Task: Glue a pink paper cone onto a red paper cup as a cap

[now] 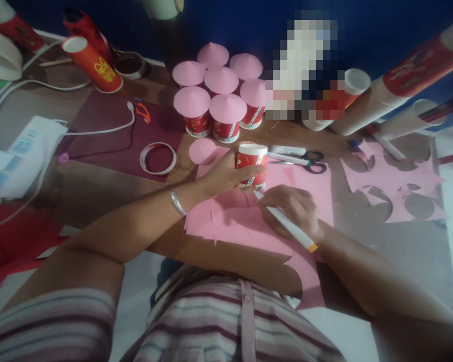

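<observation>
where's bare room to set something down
Bare wood below the tape ring, left of the left hand holding the cup. Grey table between the right hand's pen and the pink scraps. Crowded around the lidded cups and scissors.

We see through one camera worn on our head, looking forward and down, close over the brown wooden bench [94, 196]; our striped cloth shirt [226, 322] sits nearer than the fingers [249, 174], the dark blue wall [377, 30] beyond them.

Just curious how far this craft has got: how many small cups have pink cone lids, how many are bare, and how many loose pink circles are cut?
Cups with pink cone lids: 7
Bare cup in the left hand: 1
Loose pink circle: 1
Total: 9
</observation>
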Available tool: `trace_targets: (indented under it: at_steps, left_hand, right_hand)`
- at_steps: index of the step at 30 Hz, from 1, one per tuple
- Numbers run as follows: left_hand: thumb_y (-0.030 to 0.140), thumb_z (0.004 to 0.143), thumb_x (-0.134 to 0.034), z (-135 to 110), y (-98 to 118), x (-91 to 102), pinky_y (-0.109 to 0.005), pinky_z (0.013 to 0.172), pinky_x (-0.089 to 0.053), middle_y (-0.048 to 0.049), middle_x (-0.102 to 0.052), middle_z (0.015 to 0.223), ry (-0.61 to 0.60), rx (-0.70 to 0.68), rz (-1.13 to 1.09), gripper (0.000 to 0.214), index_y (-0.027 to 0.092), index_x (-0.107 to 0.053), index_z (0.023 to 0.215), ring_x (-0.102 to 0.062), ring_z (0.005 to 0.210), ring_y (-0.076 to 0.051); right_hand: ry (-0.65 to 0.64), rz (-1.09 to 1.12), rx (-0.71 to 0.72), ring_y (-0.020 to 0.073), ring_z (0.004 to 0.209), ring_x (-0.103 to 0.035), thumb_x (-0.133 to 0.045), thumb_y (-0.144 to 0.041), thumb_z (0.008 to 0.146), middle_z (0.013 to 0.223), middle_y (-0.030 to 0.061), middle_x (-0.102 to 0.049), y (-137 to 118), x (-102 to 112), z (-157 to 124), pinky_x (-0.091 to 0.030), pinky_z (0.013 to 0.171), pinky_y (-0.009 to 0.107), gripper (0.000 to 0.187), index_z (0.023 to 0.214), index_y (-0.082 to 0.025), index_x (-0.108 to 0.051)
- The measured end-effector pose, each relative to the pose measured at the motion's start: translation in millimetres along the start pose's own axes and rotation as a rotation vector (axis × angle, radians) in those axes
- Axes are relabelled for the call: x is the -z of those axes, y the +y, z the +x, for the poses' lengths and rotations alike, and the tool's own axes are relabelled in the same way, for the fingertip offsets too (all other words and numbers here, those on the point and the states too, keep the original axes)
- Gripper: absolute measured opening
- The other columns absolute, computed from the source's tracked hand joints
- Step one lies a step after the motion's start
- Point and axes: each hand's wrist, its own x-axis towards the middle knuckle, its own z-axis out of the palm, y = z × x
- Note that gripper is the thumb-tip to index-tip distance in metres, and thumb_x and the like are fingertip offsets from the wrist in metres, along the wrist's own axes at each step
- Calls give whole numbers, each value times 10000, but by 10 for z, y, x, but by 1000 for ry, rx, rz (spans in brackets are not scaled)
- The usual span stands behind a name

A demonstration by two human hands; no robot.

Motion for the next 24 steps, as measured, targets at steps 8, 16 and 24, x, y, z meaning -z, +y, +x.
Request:
trace_targets:
  at_steps: [8,16,24]
  left_hand:
    - [521,794,-873,18,-21,8,-220,599,-520,-17,-695,827,34,-21,23,460,185,-617,976,-652,689,-114]
    - [490,805,-874,7,12,-19,-193,469,-402,30,-623,725,5,2,-40,428,188,-607,950,-523,532,-63]
    - [481,820,-858,12,13,-11,-187,471,-409,11,-647,748,13,1,1,396,178,-625,925,-536,559,-67]
  right_hand:
    - [-28,-10,-31,140,611,-673,-673,-59,886,757,-5,-693,-10,8,-13,-544,556,252,183,973,-209,-613]
    - [-3,-31,-8,132,638,-682,-664,-64,899,773,-14,-696,-11,-15,0,-562,570,249,205,1010,-222,-597]
    - [-10,-53,-27,126,633,-682,-651,-64,911,783,-15,-698,1,-34,-11,-553,552,242,191,998,-226,-600]
